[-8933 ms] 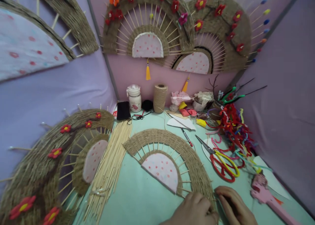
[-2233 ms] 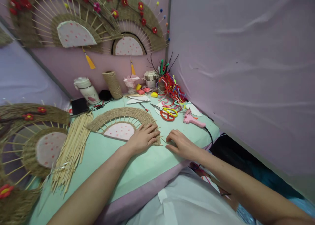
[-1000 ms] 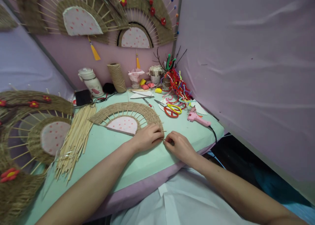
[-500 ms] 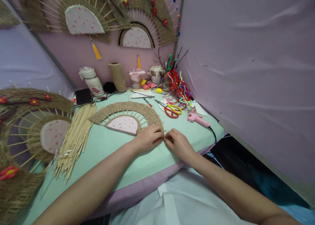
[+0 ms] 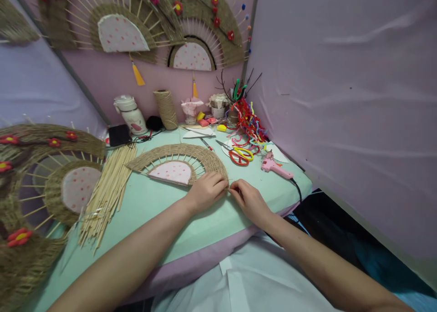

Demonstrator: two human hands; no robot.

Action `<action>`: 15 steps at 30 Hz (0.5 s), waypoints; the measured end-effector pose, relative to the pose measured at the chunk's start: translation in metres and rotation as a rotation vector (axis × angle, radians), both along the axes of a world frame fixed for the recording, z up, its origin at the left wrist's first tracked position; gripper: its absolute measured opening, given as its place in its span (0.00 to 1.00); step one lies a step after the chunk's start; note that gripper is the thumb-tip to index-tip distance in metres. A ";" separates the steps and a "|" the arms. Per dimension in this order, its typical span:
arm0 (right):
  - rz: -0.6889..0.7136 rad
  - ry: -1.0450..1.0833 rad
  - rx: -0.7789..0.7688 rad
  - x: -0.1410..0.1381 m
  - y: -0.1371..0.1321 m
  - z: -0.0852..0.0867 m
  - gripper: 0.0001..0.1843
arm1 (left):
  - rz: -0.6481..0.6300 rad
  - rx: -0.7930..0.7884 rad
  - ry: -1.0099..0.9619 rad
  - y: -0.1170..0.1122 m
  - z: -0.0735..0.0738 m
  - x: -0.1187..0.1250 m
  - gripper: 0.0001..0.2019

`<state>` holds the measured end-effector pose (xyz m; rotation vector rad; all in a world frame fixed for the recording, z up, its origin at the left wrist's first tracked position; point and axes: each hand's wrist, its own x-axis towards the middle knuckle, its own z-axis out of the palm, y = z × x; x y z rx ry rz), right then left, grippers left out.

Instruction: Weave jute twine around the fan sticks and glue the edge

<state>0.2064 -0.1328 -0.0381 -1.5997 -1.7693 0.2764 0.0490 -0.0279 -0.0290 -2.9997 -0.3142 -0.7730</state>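
Note:
A woven twine fan (image 5: 177, 150) with thin stick ribs and a pink-spotted half-round centre lies on the pale green table. My left hand (image 5: 208, 190) rests over the fan's right end, its fingers closed on that edge. Just to the right, my right hand (image 5: 248, 198) is pinched at the tip of the same end. What sits between its thumb and finger is too small to make out, and the fan's corner is partly covered by my left hand.
A bundle of thin sticks (image 5: 111, 189) and a larger decorated fan (image 5: 51, 189) lie at left. Scissors (image 5: 241, 156) and a pink glue gun (image 5: 276, 167) lie at right. Behind stand a bottle (image 5: 131, 116), a twine spool (image 5: 165, 110) and colourful pipe cleaners (image 5: 249, 120). Fans hang on the wall.
The view has shifted slightly, so the background sits a little lower and to the right. Both hands stay at the fan's right end, with only small finger movement.

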 end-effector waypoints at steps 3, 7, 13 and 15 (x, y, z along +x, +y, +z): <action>0.003 0.036 0.062 -0.001 0.002 0.002 0.05 | -0.011 0.033 -0.058 0.001 0.001 0.000 0.12; 0.035 0.121 0.164 0.000 0.007 0.010 0.04 | -0.033 0.046 -0.184 0.002 0.008 -0.002 0.09; 0.098 0.254 0.310 -0.003 0.017 0.024 0.04 | -0.024 0.137 -0.328 0.000 0.025 -0.010 0.07; 0.117 0.282 0.336 -0.003 0.020 0.025 0.03 | -0.030 0.151 -0.354 -0.001 0.027 -0.011 0.07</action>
